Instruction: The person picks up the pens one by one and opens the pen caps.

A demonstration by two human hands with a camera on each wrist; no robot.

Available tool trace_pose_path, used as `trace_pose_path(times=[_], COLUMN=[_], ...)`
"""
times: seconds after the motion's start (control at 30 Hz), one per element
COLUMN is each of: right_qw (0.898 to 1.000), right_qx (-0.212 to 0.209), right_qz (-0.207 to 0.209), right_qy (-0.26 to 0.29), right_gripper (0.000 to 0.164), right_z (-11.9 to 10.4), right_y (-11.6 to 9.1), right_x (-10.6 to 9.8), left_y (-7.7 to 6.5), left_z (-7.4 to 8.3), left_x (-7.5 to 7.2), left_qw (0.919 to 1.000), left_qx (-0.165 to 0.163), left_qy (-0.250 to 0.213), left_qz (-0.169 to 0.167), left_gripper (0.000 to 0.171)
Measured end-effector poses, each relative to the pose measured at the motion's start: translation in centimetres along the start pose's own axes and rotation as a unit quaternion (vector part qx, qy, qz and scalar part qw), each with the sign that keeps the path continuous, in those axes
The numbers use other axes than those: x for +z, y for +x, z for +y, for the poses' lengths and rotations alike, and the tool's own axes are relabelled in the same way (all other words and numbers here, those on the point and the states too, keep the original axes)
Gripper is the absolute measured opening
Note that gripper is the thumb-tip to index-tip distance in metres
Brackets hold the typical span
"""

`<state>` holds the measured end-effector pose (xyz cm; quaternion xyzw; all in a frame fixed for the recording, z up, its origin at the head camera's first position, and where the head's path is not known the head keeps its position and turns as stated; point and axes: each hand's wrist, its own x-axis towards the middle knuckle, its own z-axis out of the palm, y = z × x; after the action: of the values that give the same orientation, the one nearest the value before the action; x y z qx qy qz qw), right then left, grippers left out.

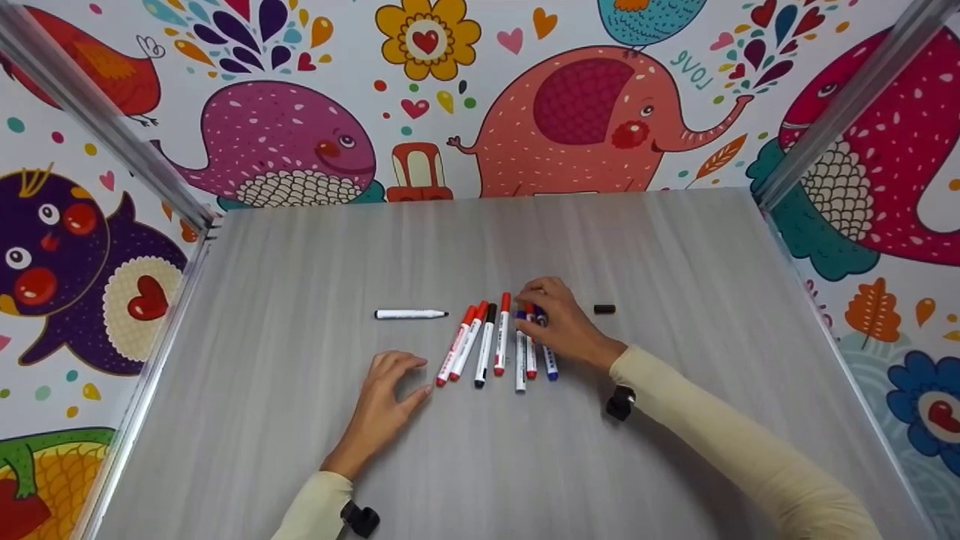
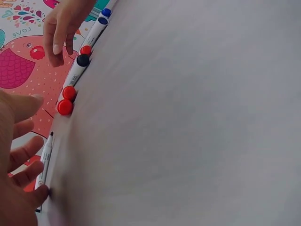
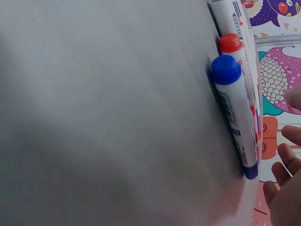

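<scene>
Several white markers with coloured caps lie side by side in a loose row on the table. Leftmost is a red marker (image 1: 454, 349), with a black marker (image 1: 486, 346) further along and a blue marker (image 3: 236, 117) at the right end. Over the caps of the right-hand markers hovers my right hand (image 1: 559, 319), fingers loosely bent and nothing visibly held. My left hand (image 1: 382, 401) is beside the row's left end, its fingers spread and relaxed. Beyond it an uncapped marker (image 1: 411, 314) lies crosswise, dark tip pointing right.
A small dark cap (image 1: 604, 308) lies alone on the grey table (image 1: 300, 255), right of my right hand. Walls printed with cartoon animals (image 1: 585, 127) rise along the back and both sides, with metal posts (image 1: 855, 105) at the corners.
</scene>
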<state>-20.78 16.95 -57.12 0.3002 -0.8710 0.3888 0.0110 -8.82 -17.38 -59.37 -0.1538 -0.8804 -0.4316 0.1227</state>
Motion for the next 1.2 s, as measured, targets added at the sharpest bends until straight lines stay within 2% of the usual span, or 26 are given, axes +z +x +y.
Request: trace_pose_path(times=[0.27,0.53,0.73,0.97,1.2], right_qw=[1.0,0.999,0.999,0.998,0.997], right_qx=[-0.022,-0.028,-0.037,-0.043,-0.056], right_qz=[0.002,-0.007,-0.005,-0.014,-0.017], right_qy=[-0.006,-0.028,-0.033,-0.049,-0.046], right_gripper=[0.042,0.039,0.04,0.04,0.04], right_z=[-0.4,-0.7,-1.0,-1.1,-1.6], right_y=[1.0,1.8,2.6,3.2,3.7], right_x=[1.4,2.4,2.9,3.5,4.1], left_y=[0.1,0.3,0.6,0.9,1.0], left_z=[0.2,0.0,0.0,0.2,0.0], left_x=[0.7,1.3,1.6,1.9,2.1], left_qw=[1.0,0.9997,0.9999,0.9995,0.9993], left_qx=[-0.001,0.015,0.007,-0.019,0.003], left_qy=[-0.005,-0.013,-0.013,0.017,0.031], left_qz=[0.007,0.011,0.006,-0.021,-0.022], left_gripper=[0.041,0.039,0.04,0.041,0.042])
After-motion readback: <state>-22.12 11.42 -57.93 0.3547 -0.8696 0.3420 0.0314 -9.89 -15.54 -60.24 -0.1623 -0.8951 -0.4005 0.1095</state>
